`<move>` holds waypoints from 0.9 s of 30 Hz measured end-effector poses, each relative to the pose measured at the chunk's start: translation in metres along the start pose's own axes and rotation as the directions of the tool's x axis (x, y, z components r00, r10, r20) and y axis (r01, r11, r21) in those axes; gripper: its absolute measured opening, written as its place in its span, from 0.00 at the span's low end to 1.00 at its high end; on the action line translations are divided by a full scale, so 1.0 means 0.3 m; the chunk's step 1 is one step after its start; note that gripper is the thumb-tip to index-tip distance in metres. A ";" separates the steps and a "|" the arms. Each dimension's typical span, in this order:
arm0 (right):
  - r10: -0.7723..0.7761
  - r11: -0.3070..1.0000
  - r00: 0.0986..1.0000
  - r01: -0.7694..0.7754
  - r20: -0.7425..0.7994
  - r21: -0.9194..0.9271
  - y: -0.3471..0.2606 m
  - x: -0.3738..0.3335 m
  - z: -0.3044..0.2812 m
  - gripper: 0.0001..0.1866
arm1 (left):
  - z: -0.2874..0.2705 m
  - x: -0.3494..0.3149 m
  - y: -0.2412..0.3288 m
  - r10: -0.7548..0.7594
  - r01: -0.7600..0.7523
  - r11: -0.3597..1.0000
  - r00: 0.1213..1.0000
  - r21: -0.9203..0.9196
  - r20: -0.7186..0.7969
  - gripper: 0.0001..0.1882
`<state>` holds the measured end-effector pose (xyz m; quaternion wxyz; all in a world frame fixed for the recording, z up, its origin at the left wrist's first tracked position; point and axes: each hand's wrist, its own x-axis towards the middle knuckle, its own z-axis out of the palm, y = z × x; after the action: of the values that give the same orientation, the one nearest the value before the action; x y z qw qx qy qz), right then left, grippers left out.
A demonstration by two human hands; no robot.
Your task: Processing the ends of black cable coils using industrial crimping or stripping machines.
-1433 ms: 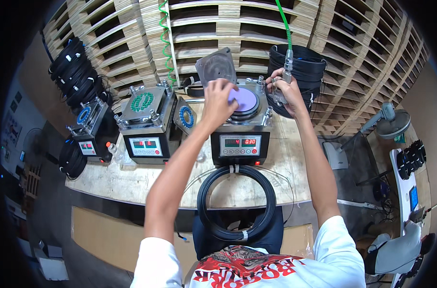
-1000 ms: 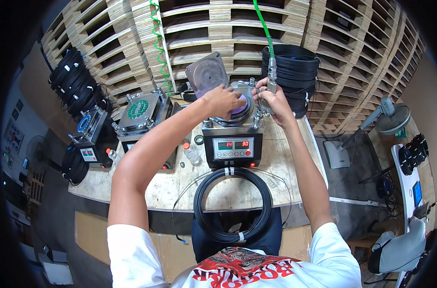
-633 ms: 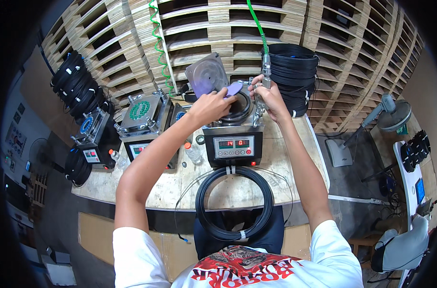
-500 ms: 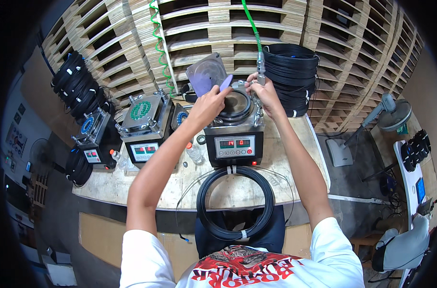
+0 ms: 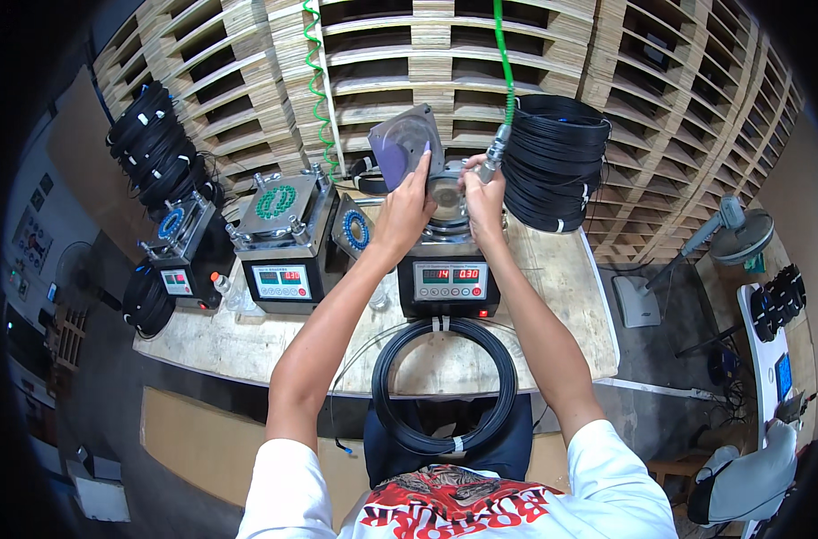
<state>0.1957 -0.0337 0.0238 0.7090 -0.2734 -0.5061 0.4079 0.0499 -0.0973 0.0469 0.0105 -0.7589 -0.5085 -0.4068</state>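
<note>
My left hand is closed on a thin purple pad, seen almost edge-on at the fingertips. Beside it leans a square plate with a purple patch on its lower left; whether that patch is a reflection I cannot tell. In my right hand is an air blow gun, its metal fitting joined to a green hose. Both hands are over the round turntable of a black polishing machine. The gun's nozzle is hidden by my fingers.
Two similar machines with ringed plates stand left. A blue-ringed plate leans beside one. A coiled black cable overhangs the table's front edge. Cable stacks flank the machines. Pallets rise behind; a bottle stands left.
The blow gun has tilted, and my right hand has come nearer over the turntable. The purple pad now shows only as a sliver. The view has shifted a little, and the display's digits differ.
</note>
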 end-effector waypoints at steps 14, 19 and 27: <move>0.148 0.989 0.978 -0.148 0.144 -0.015 -0.140 0.149 -0.275 0.12 | 0.012 0.066 -0.072 0.174 -0.306 0.935 0.837 0.179 0.519 0.27; 0.202 0.979 0.961 -0.203 0.186 -0.015 -0.155 0.160 -0.303 0.12 | 0.007 0.091 -0.095 0.200 -0.248 0.969 0.747 -0.013 0.634 0.25; 0.200 0.980 0.961 -0.200 0.190 -0.019 -0.119 0.144 -0.323 0.10 | 0.041 0.094 -0.114 0.247 -0.256 0.965 0.799 -0.062 0.548 0.22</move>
<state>0.3043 -0.0128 0.0412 0.6123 -0.2826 -0.5415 0.5020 0.0351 -0.0539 0.0428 -0.0767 -0.9041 -0.3877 -0.1622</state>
